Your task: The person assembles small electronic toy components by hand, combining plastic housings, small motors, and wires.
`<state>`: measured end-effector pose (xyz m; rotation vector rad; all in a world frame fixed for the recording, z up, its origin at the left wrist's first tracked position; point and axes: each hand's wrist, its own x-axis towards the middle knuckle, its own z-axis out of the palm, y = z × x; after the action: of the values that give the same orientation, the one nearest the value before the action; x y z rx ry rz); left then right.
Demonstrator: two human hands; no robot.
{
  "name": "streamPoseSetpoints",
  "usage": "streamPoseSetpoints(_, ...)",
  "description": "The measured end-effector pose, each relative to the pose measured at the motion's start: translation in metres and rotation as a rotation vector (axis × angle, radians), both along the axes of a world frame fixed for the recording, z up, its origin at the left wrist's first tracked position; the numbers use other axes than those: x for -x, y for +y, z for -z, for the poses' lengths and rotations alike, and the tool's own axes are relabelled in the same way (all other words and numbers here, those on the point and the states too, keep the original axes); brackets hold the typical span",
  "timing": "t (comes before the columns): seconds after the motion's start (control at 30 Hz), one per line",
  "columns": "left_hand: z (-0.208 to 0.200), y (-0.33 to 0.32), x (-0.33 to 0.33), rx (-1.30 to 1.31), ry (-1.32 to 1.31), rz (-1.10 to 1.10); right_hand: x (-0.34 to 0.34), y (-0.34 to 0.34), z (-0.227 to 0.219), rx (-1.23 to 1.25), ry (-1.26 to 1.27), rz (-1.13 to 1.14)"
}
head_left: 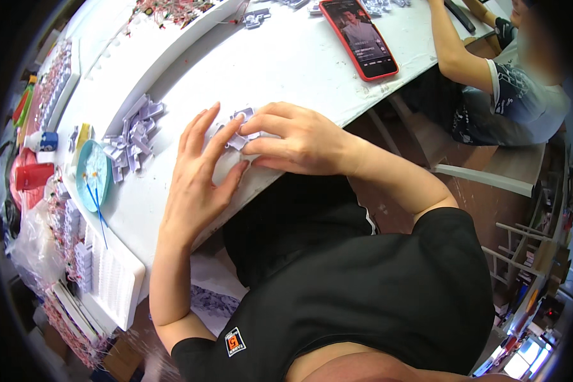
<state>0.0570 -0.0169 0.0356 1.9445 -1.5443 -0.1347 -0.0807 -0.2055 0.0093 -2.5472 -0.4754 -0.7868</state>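
Note:
Small pale lilac plastic parts (pixel 237 141) lie on the white tabletop between my two hands. My left hand (pixel 200 172) has its fingers stretched and apart, its index fingertip at the upper edge of these parts. From the right, my right hand (pixel 302 141) bends over them, its fingers curled and closed on one plastic part. The fingers cover much of that part, so its full shape is hidden. Left of my left hand lies a loose heap of similar plastic parts (pixel 135 137).
A phone in a red case (pixel 361 39) lies at the far right of the white table (pixel 286 70). On the left are a turquoise dish (pixel 94 175) with blue sticks and a white tray (pixel 118 274). Wired parts (pixel 172 9) fill the far end. A person (pixel 509 83) sits across at right.

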Motion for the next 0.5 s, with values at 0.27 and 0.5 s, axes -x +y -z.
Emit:
streamPoseSetpoints(0.27, 0.003, -0.018, -0.024, -0.052, -0.077, 0.155, -0.002, 0.018, 0.000, -0.140, 0.088, 0.388)
streamPoseSetpoints(0.5, 0.003, -0.001, -0.030, -0.047, -0.078, 0.029, -0.034, 0.009, 0.004, -0.123, 0.088, 0.338)
